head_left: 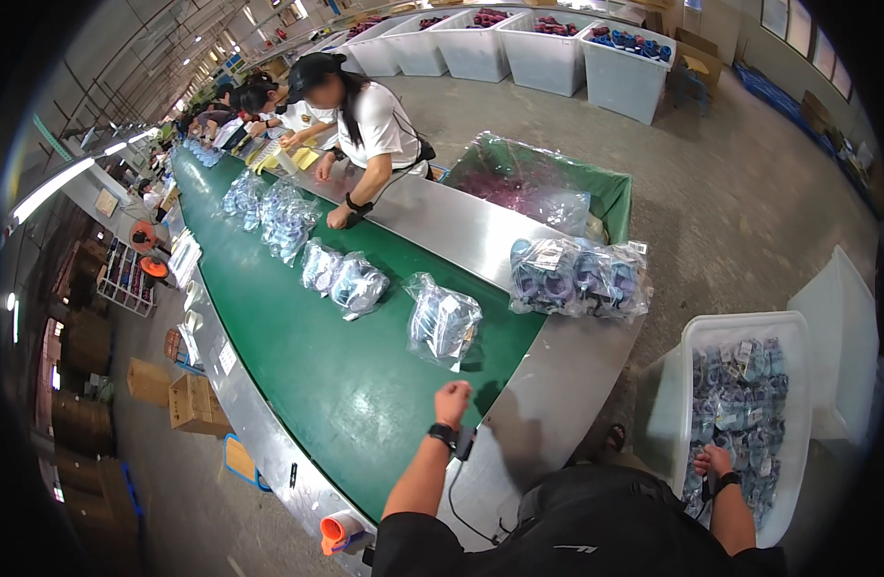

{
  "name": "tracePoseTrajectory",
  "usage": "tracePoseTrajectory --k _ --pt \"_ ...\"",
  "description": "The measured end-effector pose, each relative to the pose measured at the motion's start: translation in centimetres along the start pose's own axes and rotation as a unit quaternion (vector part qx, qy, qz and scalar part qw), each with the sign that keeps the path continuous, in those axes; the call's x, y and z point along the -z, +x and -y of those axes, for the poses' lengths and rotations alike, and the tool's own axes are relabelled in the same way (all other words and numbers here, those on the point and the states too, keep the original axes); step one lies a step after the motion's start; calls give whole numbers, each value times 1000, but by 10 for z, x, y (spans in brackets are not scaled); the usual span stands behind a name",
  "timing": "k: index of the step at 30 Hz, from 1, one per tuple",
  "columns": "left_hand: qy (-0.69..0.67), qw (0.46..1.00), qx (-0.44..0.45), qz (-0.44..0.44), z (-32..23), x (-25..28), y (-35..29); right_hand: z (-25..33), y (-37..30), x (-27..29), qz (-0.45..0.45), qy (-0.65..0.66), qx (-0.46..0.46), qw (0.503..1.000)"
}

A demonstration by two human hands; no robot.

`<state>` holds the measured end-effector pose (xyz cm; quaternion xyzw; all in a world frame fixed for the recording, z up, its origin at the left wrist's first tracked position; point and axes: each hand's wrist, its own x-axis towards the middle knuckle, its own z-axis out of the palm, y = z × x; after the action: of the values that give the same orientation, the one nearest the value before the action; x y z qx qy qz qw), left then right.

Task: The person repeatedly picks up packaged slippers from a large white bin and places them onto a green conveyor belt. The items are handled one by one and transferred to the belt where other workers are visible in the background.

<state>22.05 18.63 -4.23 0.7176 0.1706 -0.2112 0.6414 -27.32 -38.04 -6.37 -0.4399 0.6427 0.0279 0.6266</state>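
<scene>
My left hand is over the near end of the green conveyor belt, fingers curled closed with nothing visible in them. Just beyond it lies a clear plastic bag of light blue shoes, apart from the hand. To my right, my right hand is above a white bin packed with rows of bagged shoes. Its fingers are curled, and anything they may hold cannot be made out. Two larger clear bags of blue and purple shoes rest on the metal edge of the line.
Farther up the belt lie several bagged shoes. A co-worker in a white shirt reaches over the belt's far side. A green-lined container stands behind the line. An orange cup sits at the near left edge.
</scene>
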Motion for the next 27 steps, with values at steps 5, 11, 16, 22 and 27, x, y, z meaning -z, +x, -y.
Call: tracePoseTrajectory --k 5,11,16,22,27 --pt "56 983 -147 -99 -48 17 75 -5 -18 4 6 5 -8 1000" --pt "296 910 -228 -181 -95 27 136 -11 -46 12 -17 1 -4 1000" --pt "334 922 -123 -150 -97 27 175 -11 -68 15 -52 29 -5 998" --pt "407 905 -29 -120 -61 13 178 -13 -76 13 -58 30 -1 998" --pt "201 971 -60 -114 -17 -12 137 -10 -63 4 -54 -13 -14 998"
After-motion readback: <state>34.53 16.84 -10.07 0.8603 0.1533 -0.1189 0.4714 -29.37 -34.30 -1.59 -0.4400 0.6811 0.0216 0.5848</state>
